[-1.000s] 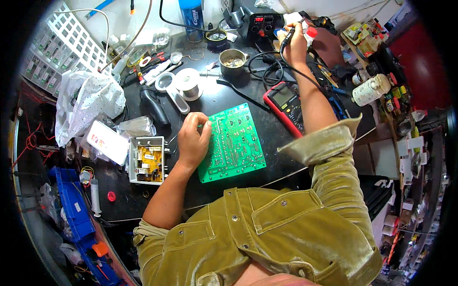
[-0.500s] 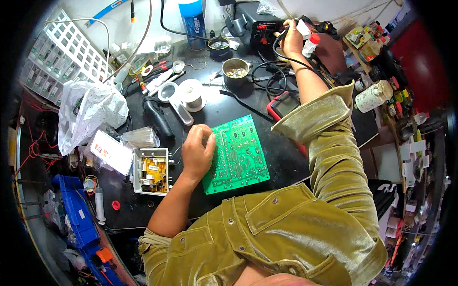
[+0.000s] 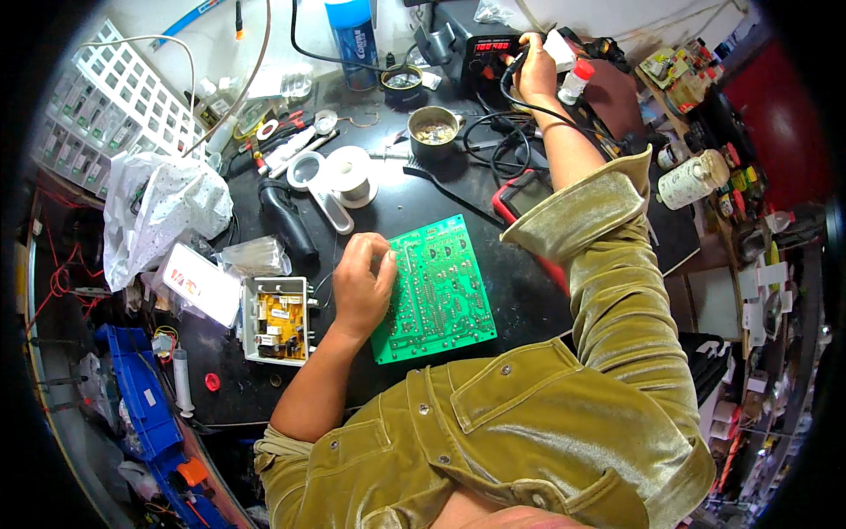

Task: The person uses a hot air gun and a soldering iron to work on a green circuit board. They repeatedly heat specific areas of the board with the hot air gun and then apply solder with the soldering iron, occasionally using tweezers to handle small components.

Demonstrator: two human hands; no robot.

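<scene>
My left hand (image 3: 363, 280) rests at the left edge of a green circuit board (image 3: 434, 295), its fingers curled together. What they pinch, if anything, is hidden. The board lies on the black bench with its solder joints facing up. At the back right, my right hand (image 3: 536, 78) is closed at the front panel of a black soldering station (image 3: 491, 55) with a lit red display. A slim black corded handle (image 3: 518, 63) shows at its fingers, and its black cord runs back past my wrist. The handle's tip is hidden.
Left of the board stands an open grey box (image 3: 278, 319) with a yellow circuit board inside. Behind lie a solder spool (image 3: 351, 176), a magnifier (image 3: 330, 198), a black brush (image 3: 454, 192) and a metal cup (image 3: 434, 132). A red-edged meter (image 3: 527, 196) lies by my right sleeve.
The station's red display shows more lit digits than before. My right hand has shifted very slightly at the panel. My left hand and the green board stay together, nearly unmoved.
</scene>
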